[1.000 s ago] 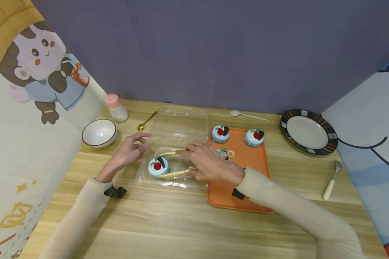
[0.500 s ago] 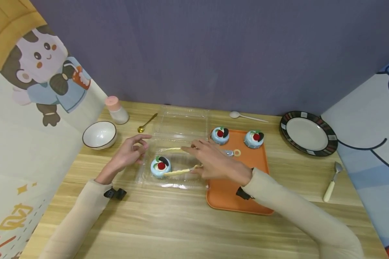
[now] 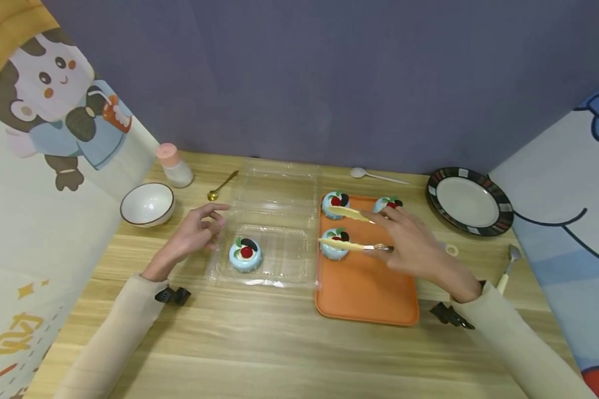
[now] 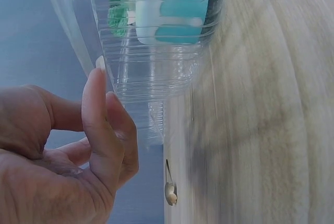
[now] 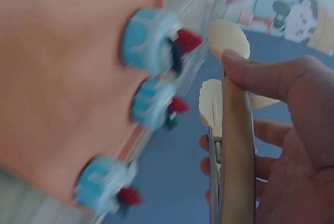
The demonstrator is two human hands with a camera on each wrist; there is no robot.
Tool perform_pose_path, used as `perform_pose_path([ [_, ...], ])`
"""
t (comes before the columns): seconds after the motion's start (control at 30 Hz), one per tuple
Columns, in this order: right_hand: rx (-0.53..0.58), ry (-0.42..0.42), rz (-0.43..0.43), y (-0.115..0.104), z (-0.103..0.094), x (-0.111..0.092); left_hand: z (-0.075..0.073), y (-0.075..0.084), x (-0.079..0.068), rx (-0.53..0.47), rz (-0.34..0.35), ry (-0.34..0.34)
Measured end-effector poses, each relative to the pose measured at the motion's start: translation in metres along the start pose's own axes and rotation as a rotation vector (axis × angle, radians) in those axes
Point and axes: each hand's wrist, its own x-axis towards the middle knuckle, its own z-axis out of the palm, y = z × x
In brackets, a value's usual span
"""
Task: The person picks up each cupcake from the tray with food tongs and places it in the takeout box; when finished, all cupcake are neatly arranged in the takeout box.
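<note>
My right hand (image 3: 413, 244) grips a pair of tongs (image 3: 349, 213) with cream tips and metal arms. The tong tips are spread over the orange tray (image 3: 364, 293), above two small blue cakes, the back-left cake (image 3: 333, 213) and the front-left cake (image 3: 332, 252). A third tray cake (image 3: 383, 204) is partly hidden behind my right hand. Another blue cake (image 3: 245, 256), topped with a red berry and a dark cookie, sits in the left part of the clear plastic container (image 3: 284, 260). My left hand (image 3: 196, 233) is at the container's left edge, fingers loosely bent; one fingertip appears at its rim.
The container's clear lid (image 3: 279, 185) lies folded back. A white bowl (image 3: 147, 205), pink-capped shaker (image 3: 174, 166) and gold spoon (image 3: 222, 185) stand left. A white spoon (image 3: 376, 176), dark-rimmed plate (image 3: 466, 202) and cream-handled utensil (image 3: 508, 269) lie right.
The tongs have opened away from the cake in the container, which stays there. My right hand has carried them right, over the tray. My left hand has hardly moved.
</note>
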Motion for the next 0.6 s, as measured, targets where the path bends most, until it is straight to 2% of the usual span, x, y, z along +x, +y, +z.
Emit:
perform_pose_path([
  [0.13,0.001,0.001,0.045,0.017,0.003,-0.021,-0.001,0.001,0.001,0.005,-0.005,0.002],
  [0.27,0.003,-0.012,0.081,0.024,0.01,-0.035,-0.001,0.003,0.001,0.005,-0.008,0.003],
  [0.4,-0.022,-0.019,0.097,0.024,0.02,-0.04,-0.001,0.003,0.001,0.006,-0.012,0.007],
  [0.6,-0.016,0.018,0.072,0.023,0.033,-0.039,0.0,0.003,0.0,0.001,-0.018,0.001],
])
